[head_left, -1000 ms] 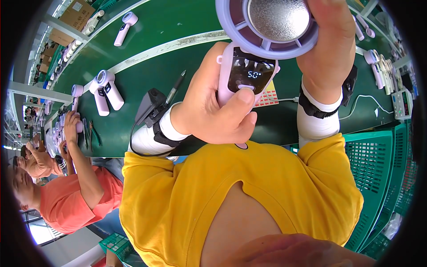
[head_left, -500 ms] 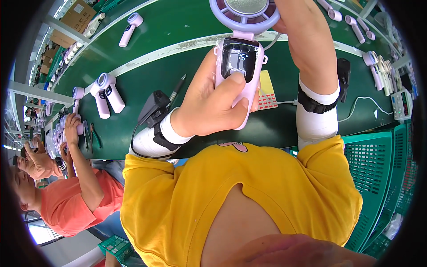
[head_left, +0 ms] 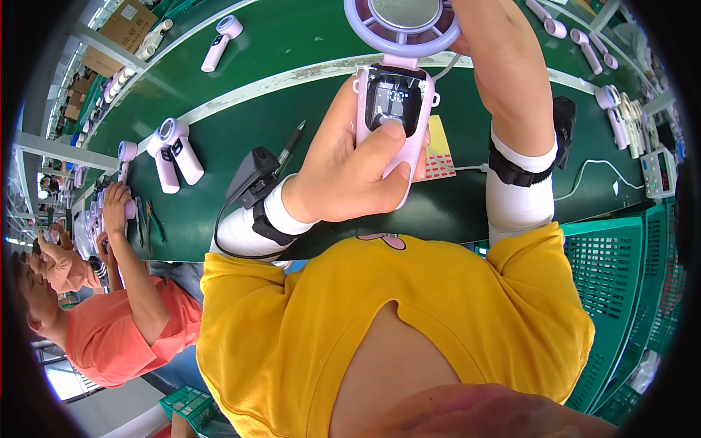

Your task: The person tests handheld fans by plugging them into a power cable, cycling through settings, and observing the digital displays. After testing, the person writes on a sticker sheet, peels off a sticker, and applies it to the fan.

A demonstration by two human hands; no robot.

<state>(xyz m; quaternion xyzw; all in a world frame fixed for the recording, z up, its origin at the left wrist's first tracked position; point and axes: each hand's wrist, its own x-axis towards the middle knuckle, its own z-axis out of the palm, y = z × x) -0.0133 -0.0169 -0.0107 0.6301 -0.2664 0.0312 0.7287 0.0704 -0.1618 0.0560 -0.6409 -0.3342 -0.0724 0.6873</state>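
Observation:
A lilac handheld fan (head_left: 398,171) is in my left hand (head_left: 347,175), upright in front of my chest. My fingers wrap its handle and my thumb rests at the button below the lit display (head_left: 394,95). The fan's round ringed head (head_left: 401,45) reaches the top of the view. My right hand (head_left: 461,44) is beside and behind the right edge of that head. Its fingers are mostly hidden, so its grip does not show. A pale cable (head_left: 447,67) emerges near the fan's neck. Under the fan on the bench lies a yellow card with red arrows (head_left: 439,150).
Two lilac fans (head_left: 175,153), a pen (head_left: 293,139) and pliers (head_left: 155,219) lie on the left. Another fan (head_left: 219,45) lies on the green belt beyond. Several fans (head_left: 628,120) and a meter (head_left: 659,174) stand right, above green crates (head_left: 602,270). A co-worker (head_left: 124,321) works at left.
The display now shows clearer lit figures. The fan in my left hand shifts very slightly. Fans on the far belt have slid a little to the right.

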